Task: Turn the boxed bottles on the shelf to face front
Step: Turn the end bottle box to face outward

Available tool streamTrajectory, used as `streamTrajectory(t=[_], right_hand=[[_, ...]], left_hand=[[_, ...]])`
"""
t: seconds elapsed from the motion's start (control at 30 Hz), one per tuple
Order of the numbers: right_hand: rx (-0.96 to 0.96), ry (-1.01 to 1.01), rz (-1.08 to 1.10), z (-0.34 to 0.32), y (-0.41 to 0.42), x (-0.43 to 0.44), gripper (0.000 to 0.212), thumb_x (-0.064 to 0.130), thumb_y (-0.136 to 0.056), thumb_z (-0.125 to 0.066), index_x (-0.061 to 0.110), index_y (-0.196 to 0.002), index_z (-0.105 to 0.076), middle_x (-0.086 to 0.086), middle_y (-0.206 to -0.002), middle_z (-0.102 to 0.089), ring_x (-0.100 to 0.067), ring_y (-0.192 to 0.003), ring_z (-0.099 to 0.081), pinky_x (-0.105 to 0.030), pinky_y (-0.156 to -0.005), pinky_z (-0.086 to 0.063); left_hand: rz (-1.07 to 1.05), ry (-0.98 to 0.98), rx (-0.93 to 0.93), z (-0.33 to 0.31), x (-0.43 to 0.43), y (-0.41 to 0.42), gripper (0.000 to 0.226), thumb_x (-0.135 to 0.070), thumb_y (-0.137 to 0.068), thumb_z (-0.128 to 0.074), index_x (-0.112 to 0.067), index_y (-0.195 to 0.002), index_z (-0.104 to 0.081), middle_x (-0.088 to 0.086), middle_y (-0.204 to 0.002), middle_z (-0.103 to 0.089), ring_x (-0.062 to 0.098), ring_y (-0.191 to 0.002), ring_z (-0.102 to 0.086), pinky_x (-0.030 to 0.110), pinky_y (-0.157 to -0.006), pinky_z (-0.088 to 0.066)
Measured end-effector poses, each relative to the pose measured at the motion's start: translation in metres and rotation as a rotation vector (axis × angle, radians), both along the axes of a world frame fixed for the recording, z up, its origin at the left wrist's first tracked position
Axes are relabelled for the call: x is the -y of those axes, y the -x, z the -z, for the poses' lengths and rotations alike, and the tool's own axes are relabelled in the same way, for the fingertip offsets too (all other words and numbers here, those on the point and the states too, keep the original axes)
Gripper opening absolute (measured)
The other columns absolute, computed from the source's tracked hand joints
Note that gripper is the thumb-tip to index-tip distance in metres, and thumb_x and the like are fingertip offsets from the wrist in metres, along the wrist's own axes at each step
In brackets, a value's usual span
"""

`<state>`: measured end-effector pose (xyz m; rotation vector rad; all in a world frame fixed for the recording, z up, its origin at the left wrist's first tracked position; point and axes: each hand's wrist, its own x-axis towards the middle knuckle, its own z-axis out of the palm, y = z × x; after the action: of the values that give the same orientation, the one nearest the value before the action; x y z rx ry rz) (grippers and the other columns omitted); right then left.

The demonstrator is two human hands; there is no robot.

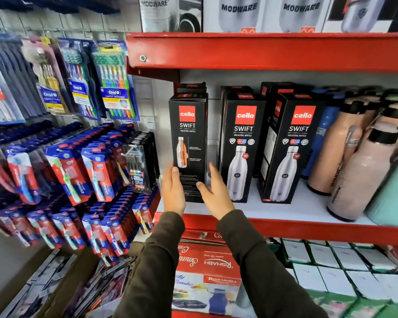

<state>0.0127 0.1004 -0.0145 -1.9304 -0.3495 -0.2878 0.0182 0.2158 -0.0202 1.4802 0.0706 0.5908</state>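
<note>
Three black boxed bottles stand in the front row of the white shelf (285, 212). The left box (188, 138) shows a side panel with a small orange-and-silver bottle picture. Both hands clasp its lower part: my left hand (173, 189) against its left edge, my right hand (214, 191) on its right edge, thumb across the front. The middle box (241, 145) and the right box (292, 148) show a large silver bottle picture. More black boxes stand behind them, partly hidden.
Loose beige, blue and mint bottles (363, 161) crowd the shelf's right end. Racks of toothbrush packs (87, 171) hang at the left. A red shelf edge (262, 51) runs overhead. Red and white cartons (207, 271) fill the shelf below.
</note>
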Motion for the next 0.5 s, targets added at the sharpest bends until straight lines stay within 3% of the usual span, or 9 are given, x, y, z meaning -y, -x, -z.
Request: streamTrajectory(t=[0.1, 0.23, 0.33, 0.5], right_hand=[[-0.009, 0.001, -0.019, 0.002, -0.002, -0.009, 0.065, 0.003, -0.092, -0.052, 0.016, -0.150, -0.024, -0.007, -0.148, -0.042, -0.018, -0.138, -0.039, -0.041, -0.117, -0.032], [0.042, 0.007, 0.043, 0.010, -0.003, -0.016, 0.069, 0.002, -0.085, -0.060, 0.020, -0.145, -0.031, -0.006, -0.139, -0.049, -0.017, -0.131, -0.046, -0.042, -0.113, -0.038], [0.080, 0.023, 0.071, 0.011, -0.006, -0.016, 0.077, 0.012, -0.077, -0.074, 0.022, -0.141, -0.033, -0.002, -0.137, -0.053, -0.014, -0.129, -0.048, -0.037, -0.112, -0.039], [0.090, -0.004, 0.187, 0.004, -0.011, -0.023, 0.090, 0.043, -0.055, -0.088, 0.029, -0.127, -0.037, 0.005, -0.122, -0.061, -0.008, -0.111, -0.056, -0.025, -0.095, -0.046]], left_hand=[[0.164, 0.138, -0.044, 0.002, -0.010, -0.003, 0.046, -0.035, -0.105, -0.028, -0.017, -0.143, -0.046, 0.001, -0.144, -0.051, 0.012, -0.136, -0.044, 0.028, -0.114, -0.030], [0.178, 0.193, -0.050, 0.000, -0.022, -0.002, 0.047, -0.044, -0.102, -0.032, -0.018, -0.128, -0.061, 0.001, -0.126, -0.065, 0.008, -0.117, -0.061, 0.029, -0.103, -0.045], [0.157, 0.217, -0.041, -0.002, -0.030, 0.000, 0.043, -0.047, -0.100, -0.037, -0.020, -0.113, -0.069, -0.011, -0.107, -0.072, 0.003, -0.104, -0.068, 0.025, -0.089, -0.053], [0.105, 0.213, 0.015, -0.002, -0.036, 0.002, 0.055, -0.052, -0.098, -0.039, -0.011, -0.106, -0.075, -0.003, -0.099, -0.077, 0.012, -0.097, -0.073, 0.027, -0.080, -0.059]])
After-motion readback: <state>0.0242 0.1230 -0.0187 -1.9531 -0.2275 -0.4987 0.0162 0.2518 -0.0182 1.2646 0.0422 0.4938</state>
